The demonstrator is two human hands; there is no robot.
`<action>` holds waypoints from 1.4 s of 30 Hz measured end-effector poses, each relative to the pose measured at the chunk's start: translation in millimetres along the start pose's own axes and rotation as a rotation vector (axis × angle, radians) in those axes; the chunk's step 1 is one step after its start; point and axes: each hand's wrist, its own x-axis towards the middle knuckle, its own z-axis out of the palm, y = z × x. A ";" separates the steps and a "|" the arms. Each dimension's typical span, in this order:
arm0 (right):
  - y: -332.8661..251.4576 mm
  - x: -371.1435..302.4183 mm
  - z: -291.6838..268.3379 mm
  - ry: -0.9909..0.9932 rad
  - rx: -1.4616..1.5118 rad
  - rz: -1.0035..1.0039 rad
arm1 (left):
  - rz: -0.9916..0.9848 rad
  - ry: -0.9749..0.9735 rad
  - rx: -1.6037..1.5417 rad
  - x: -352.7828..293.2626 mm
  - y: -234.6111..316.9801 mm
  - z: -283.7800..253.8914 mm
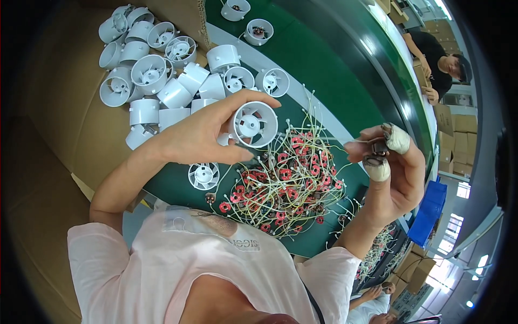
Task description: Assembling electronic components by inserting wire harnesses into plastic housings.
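Note:
My left hand [208,129] is wrapped round a white round fan housing [253,125], its open end with hub and vanes turned up. To the right, my right hand [396,173] is raised with white tape on two fingertips. Between those fingertips it pinches a small dark motor coil [379,148], partly hidden by the fingers. A heap of red and dark motor coils with pale wires [291,173] lies on the green table below and between both hands. Another white fan housing [204,175] rests on the table below my left hand.
Many white fan housings [175,93] are piled by a cardboard box [59,108] at left. A green conveyor belt [318,59] carries two housings, one [259,31] with a coil inside. At right are a blue bin [429,213] and a person in black [434,54]; another sits at lower right.

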 end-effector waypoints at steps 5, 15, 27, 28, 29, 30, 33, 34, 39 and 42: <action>1.3 12.7 -5.6 -0.219 -0.079 -0.024 | 0.117 0.036 0.261 -1.7 -2.4 -0.8; 13.4 38.0 8.1 -0.494 -0.163 -0.022 | 0.128 0.002 0.372 -1.5 -2.6 5.4; 9.7 44.4 40.6 -0.323 0.053 0.310 | 0.167 0.095 0.371 1.2 -1.9 10.5; 9.7 43.3 43.2 -0.275 0.103 0.358 | 0.171 0.128 0.372 1.6 -1.7 11.2; 9.4 42.6 45.9 -0.230 0.156 0.405 | 0.171 0.130 0.374 -0.2 -1.1 11.3; 10.6 40.1 47.5 -0.231 0.157 0.402 | 0.191 0.171 0.421 -2.3 -0.7 11.2; 23.4 24.3 47.7 -0.286 -0.233 0.101 | 0.231 0.255 0.513 -2.6 -2.5 10.5; 24.5 21.1 46.7 -0.287 -0.235 0.097 | 0.263 0.283 0.561 -1.4 -3.2 10.4; 19.3 6.8 38.8 -0.195 -0.642 -0.033 | 0.306 0.371 0.620 -1.2 -4.3 11.0; 11.6 -0.6 36.1 -0.126 -0.633 0.080 | 0.327 0.389 0.628 -0.9 -4.9 10.2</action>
